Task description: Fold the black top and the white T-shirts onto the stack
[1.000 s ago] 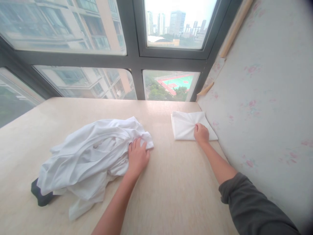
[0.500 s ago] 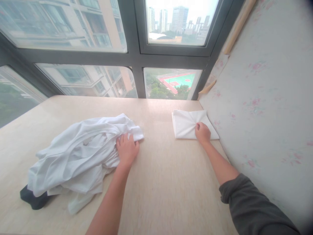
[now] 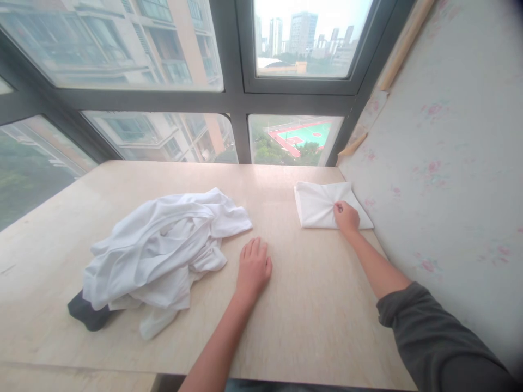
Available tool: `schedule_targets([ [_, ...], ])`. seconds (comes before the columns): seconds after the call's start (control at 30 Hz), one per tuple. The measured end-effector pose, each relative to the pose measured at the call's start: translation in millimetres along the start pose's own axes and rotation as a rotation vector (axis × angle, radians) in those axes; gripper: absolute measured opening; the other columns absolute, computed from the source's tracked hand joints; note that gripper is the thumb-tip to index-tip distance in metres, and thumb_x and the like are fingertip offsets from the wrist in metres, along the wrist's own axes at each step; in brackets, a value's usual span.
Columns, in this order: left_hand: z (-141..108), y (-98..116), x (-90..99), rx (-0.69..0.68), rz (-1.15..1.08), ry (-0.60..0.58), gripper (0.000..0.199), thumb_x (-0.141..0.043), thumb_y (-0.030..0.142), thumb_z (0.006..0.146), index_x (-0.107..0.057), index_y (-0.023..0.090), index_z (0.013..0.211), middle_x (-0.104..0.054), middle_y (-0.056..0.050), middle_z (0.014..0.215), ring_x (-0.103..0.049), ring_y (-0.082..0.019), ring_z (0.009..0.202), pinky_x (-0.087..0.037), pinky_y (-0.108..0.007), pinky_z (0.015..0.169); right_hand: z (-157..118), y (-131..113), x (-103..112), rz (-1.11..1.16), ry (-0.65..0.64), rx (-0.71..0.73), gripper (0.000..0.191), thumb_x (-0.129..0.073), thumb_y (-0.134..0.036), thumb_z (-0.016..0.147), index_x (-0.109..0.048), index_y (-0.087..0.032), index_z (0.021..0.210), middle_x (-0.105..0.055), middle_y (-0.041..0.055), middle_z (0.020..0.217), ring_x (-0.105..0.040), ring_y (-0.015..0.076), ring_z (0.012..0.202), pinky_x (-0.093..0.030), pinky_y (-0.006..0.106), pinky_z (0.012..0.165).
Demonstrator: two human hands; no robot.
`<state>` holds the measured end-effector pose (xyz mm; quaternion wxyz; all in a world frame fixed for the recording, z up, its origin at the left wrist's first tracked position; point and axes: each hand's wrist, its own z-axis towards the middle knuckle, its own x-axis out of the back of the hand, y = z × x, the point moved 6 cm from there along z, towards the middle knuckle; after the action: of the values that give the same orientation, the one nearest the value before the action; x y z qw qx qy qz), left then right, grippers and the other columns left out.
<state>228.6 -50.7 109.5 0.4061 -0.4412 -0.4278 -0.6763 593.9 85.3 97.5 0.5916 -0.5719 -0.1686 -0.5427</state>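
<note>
My right hand (image 3: pixel 347 218) pinches the top layer of a folded white cloth (image 3: pixel 316 201), and creases fan out from the pinch. That cloth lies flat near the wall at the back right. My left hand (image 3: pixel 254 265) rests palm down on the pale tabletop (image 3: pixel 286 305), fingers extended and close together, holding nothing. Left of it spreads a crumpled heap of white cloth (image 3: pixel 151 245), a short gap from the fingers. A black item (image 3: pixel 87 313) sticks out from under the heap's lower left end, and a paler cloth piece (image 3: pixel 157 322) shows at its lower edge.
Dark window frames (image 3: pixel 163 102) border the table's back edge and left side. A wall with floral paper (image 3: pixel 445 207) rises along the right. The table's front edge shows at the bottom.
My left hand has come off the crumpled white heap and moved right onto the bare tabletop. My right hand still pinches the folded cloth. The view has shifted slightly.
</note>
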Motion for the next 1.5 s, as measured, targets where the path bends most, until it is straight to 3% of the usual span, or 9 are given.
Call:
schedule_targets([
  [0.17, -1, 1, 0.2, 0.009, -0.023, 0.003, 0.04, -0.05, 0.022, 0.09, -0.058, 0.013, 0.129, -0.051, -0.018, 0.143, -0.043, -0.032, 0.135, -0.034, -0.048, 0.114, 17, -10, 25, 0.065, -0.007, 0.008, 0.024, -0.058, -0.026, 0.082, -0.074, -0.02, 0.099, -0.076, 0.0079, 0.091, -0.067, 0.0231, 0.085, -0.047, 0.031, 0.075],
  [0.37, -1, -3, 0.2, 0.01, -0.061, 0.042, 0.039, -0.05, 0.023, 0.09, -0.057, 0.014, 0.128, -0.052, -0.017, 0.142, -0.044, -0.032, 0.135, -0.036, -0.049, 0.113, 40, -45, 85, 0.142, 0.061, 0.1, 0.026, -0.062, -0.03, 0.083, -0.073, -0.022, 0.104, -0.077, 0.0049, 0.095, -0.07, 0.0221, 0.092, -0.051, 0.033, 0.084],
  [0.5, -2, -6, 1.2, 0.001, -0.097, 0.058, 0.037, -0.05, 0.023, 0.091, -0.057, 0.016, 0.126, -0.053, -0.015, 0.141, -0.045, -0.03, 0.135, -0.036, -0.047, 0.113, 53, -80, 143, 0.285, 0.203, 0.222, 0.018, -0.066, -0.026, 0.08, -0.073, -0.019, 0.095, -0.076, 0.0045, 0.09, -0.072, 0.0207, 0.086, -0.053, 0.033, 0.084],
  [0.7, -3, -10, 2.2, -0.019, -0.146, 0.079, 0.033, -0.051, 0.023, 0.091, -0.059, 0.015, 0.122, -0.055, -0.015, 0.139, -0.047, -0.03, 0.134, -0.037, -0.046, 0.113, 67, -149, 249, 0.43, 0.484, 0.391, 0.012, -0.067, -0.028, 0.085, -0.068, -0.018, 0.091, -0.074, 0.0057, 0.089, -0.068, 0.0157, 0.079, -0.052, 0.03, 0.076],
  [0.9, -5, -11, 4.6, -0.025, -0.192, 0.106, 0.028, -0.05, 0.019, 0.089, -0.062, 0.017, 0.115, -0.059, -0.014, 0.134, -0.051, -0.029, 0.129, -0.04, -0.046, 0.111, 48, -202, 343, 0.589, 0.76, 0.603, 0.006, -0.067, -0.033, 0.089, -0.062, -0.032, 0.091, -0.07, -0.0001, 0.091, -0.066, 0.0154, 0.083, -0.052, 0.031, 0.067],
  [1.0, -6, -11, 5.4, -0.031, -0.209, 0.114, 0.027, -0.051, 0.017, 0.088, -0.063, 0.019, 0.111, -0.06, -0.014, 0.133, -0.052, -0.028, 0.128, -0.041, -0.046, 0.11, 36, -206, 349, 0.624, 0.819, 0.605, 0.004, -0.063, -0.028, 0.091, -0.061, -0.03, 0.094, -0.069, 0.0014, 0.092, -0.065, 0.0145, 0.084, -0.052, 0.031, 0.07],
  [1.17, -8, -11, 5.1, -0.03, -0.225, 0.126, 0.027, -0.051, 0.016, 0.087, -0.065, 0.02, 0.11, -0.061, -0.013, 0.131, -0.053, -0.028, 0.128, -0.042, -0.046, 0.108, 15, -226, 305, 0.435, 0.375, 0.646, 0.01, -0.071, -0.021, 0.081, -0.068, -0.021, 0.09, -0.072, 0.0003, 0.084, -0.07, 0.0167, 0.084, -0.053, 0.031, 0.073],
  [1.33, -9, -12, 5.5, -0.036, -0.262, 0.138, 0.025, -0.052, 0.015, 0.086, -0.067, 0.02, 0.105, -0.064, -0.012, 0.127, -0.055, -0.027, 0.125, -0.042, -0.045, 0.108, -23, -233, 314, 0.65, 0.436, 0.668, 0.01, -0.068, -0.023, 0.087, -0.065, -0.025, 0.097, -0.073, 0.0026, 0.089, -0.071, 0.0171, 0.087, -0.055, 0.031, 0.074],
  [1.5, -10, -14, 8.2, -0.03, -0.311, 0.155, 0.024, -0.052, 0.015, 0.086, -0.07, 0.021, 0.1, -0.068, -0.009, 0.119, -0.06, -0.024, 0.116, -0.045, -0.042, 0.104, -33, -244, 334, 0.773, 0.481, 0.735, 0.009, -0.066, -0.023, 0.089, -0.061, -0.023, 0.097, -0.071, 0.0054, 0.091, -0.071, 0.0183, 0.089, -0.057, 0.033, 0.078],
])
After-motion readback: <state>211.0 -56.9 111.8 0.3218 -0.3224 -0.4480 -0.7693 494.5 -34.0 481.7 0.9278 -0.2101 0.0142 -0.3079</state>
